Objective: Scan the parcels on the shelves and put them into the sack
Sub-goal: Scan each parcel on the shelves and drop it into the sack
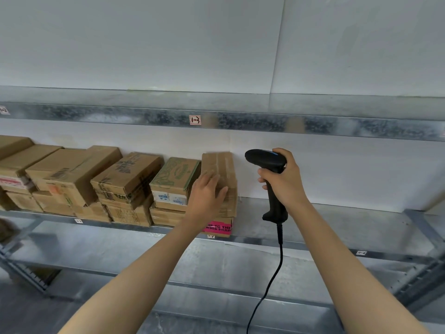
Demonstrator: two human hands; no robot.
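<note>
Retrieval step: left hand (209,189) rests flat-fingered on the end parcel (222,165), right hand (284,182) grips the scanner (265,159); next move likely needs the label turned out.

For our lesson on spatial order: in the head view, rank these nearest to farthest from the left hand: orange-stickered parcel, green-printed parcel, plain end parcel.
1. plain end parcel, touched by the left hand, at the row's right end.
2. green-printed parcel, just left of it.
3. orange-stickered parcel, further left along the shelf.
</note>
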